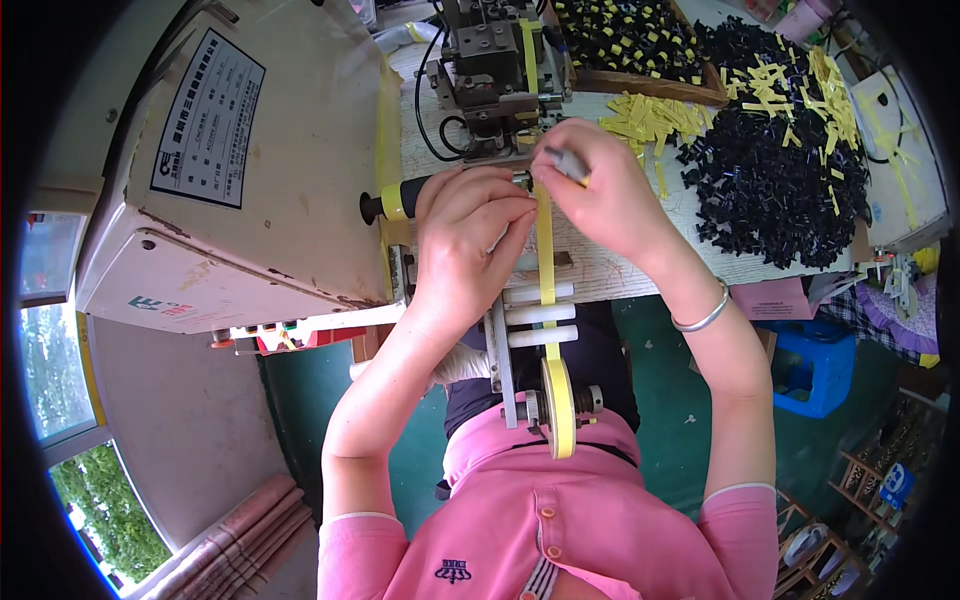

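Observation:
My left hand (465,235) is curled over a black cylinder (412,196) with a yellow band at its left end. A small metal end shows past my fingertips. In my right hand (610,195) a short grey pen-like tool (568,165) is pinched between thumb and fingers; its exact kind is unclear. Between the two hands a yellow tape (546,250) runs down from the metal machine (490,85), over white rollers (540,313), to a tape reel (558,410) near my lap. The spot where my fingertips work is partly hidden.
A large beige machine cabinet (270,150) stands close on the left. Right of the machine, a wooden tray (650,88) holds black and yellow parts. Yellow strips (650,118) and a heap of small black parts (770,190) cover the table's right side. A blue stool (815,370) stands below.

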{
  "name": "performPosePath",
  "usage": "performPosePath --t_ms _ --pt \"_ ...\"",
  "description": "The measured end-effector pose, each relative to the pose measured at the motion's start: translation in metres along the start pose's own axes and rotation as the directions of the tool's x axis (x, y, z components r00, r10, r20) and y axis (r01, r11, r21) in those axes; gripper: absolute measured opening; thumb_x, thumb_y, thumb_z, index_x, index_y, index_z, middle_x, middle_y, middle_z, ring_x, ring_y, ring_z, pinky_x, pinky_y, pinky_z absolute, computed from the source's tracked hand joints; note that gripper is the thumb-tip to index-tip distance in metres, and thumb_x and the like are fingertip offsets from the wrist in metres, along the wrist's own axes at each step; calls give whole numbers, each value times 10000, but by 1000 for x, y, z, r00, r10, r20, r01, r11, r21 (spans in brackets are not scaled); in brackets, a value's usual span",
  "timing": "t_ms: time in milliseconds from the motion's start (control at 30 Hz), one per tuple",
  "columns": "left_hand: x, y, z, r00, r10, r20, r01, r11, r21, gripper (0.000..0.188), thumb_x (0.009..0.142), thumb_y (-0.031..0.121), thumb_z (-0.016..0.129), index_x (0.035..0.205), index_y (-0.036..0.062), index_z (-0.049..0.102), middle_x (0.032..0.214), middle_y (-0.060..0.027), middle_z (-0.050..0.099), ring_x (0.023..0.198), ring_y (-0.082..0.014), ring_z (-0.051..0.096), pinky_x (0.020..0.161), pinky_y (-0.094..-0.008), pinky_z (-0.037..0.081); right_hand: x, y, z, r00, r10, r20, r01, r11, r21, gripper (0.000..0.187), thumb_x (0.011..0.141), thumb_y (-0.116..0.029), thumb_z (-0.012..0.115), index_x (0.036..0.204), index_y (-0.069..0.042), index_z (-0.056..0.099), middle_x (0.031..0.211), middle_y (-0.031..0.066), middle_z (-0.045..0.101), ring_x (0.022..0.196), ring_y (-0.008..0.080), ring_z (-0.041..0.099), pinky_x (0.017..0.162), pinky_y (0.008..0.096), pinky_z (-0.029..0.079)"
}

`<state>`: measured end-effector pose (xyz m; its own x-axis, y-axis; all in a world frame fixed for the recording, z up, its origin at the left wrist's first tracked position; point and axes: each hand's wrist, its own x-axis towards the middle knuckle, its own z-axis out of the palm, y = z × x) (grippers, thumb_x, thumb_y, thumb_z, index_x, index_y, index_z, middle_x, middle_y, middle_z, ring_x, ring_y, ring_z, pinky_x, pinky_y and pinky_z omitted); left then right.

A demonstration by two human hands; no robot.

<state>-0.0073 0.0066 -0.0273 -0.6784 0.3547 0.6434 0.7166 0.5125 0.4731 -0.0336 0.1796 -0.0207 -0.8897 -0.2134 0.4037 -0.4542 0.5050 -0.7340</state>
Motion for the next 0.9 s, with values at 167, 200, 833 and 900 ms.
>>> performPosePath --t_ms 167,200,833,900 --pt "-1 2 -1 1000 1 3 -1 1000 12 133 699 22 701 814 54 642 863 -54 630 934 -254 606 857 -408 408 9 -9 -6 901 379 213 -411 902 132 83 777 -79 653 793 -3 623 716 30 607 673 100 539 619 254 434" --pt "-2 2 -1 1000 2 1 -2 1000 11 133 699 23 701 814 55 642 862 -52 630 936 -253 606 858 -408 408 9 -8 -4 902 376 211 -411 899 155 82 774 -80 656 791 -4 629 691 13 600 664 78 519 614 246 426" --pt "-5 12 -10 1000 -20 7 19 999 31 124 698 33 709 804 55 650 855 -49 628 937 -245 606 882 -408 401 -4 -13 -2 982 171 82 -181 973 140 106 812 -119 645 841 -21 619 710 18 563 650 91 525 596 249 430" --pt "-7 13 -11 1000 -23 8 23 999 28 125 699 33 709 806 56 648 857 -48 628 941 -245 606 885 -409 400 -4 -19 -4 910 363 202 -410 862 298 89 815 -120 652 819 -35 625 646 -14 539 554 58 482 482 222 381"
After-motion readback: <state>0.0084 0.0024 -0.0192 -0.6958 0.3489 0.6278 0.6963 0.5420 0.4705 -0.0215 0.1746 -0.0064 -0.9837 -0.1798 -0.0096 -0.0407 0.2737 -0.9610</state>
